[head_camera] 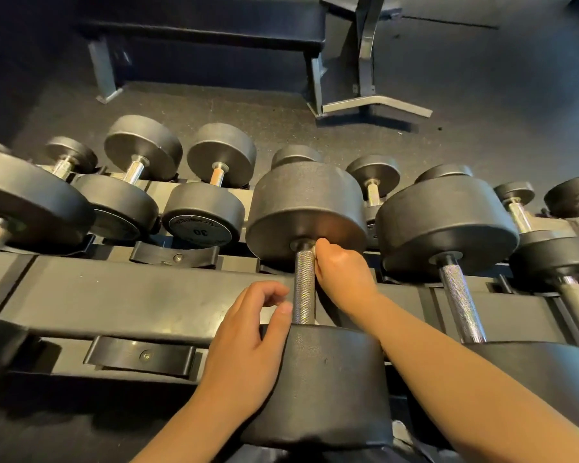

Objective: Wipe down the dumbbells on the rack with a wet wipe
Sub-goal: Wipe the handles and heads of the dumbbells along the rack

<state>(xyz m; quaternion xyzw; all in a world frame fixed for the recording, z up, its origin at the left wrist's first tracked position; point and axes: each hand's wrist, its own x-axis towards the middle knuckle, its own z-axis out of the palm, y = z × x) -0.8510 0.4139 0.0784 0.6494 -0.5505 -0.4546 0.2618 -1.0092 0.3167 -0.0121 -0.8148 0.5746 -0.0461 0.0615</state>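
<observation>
step: I'm mid-wipe on the centre dumbbell (pixel 310 262), working its knurled handle (pixel 304 285); judging by position, the far end of the handle near the collar is the bit being cleaned.
empty saddle: a vacant cradle (pixel 141 355) sits on the rack rail (pixel 114 295) to the left, giving open room on that side.
30 dumbbell: on the back row, label face toward me (pixel 201 230), well clear of both hands.
left hand: my left hand (pixel 248 342) rests on the near head (pixel 318 385) of the centre dumbbell, fingers loosely curled, holding nothing that I can see; thumb tip just beside the handle.
right hand: my right hand (pixel 341 272) is clenched against the right side of the handle, up by the far head (pixel 306 208). A sliver of something pale shows at the fingertips; probably the wet wipe, but too little shows to be sure.
next move: I judge the wipe must slide down the handle toward me, then cover both heads.
clearance: tight on the right, the neighbouring dumbbell (pixel 448 225) sits near the far head; its handle (pixel 462 302) runs parallel, near my forearm.
beyond: bench frame (pixel 375 105) on the floor, well apart.
</observation>
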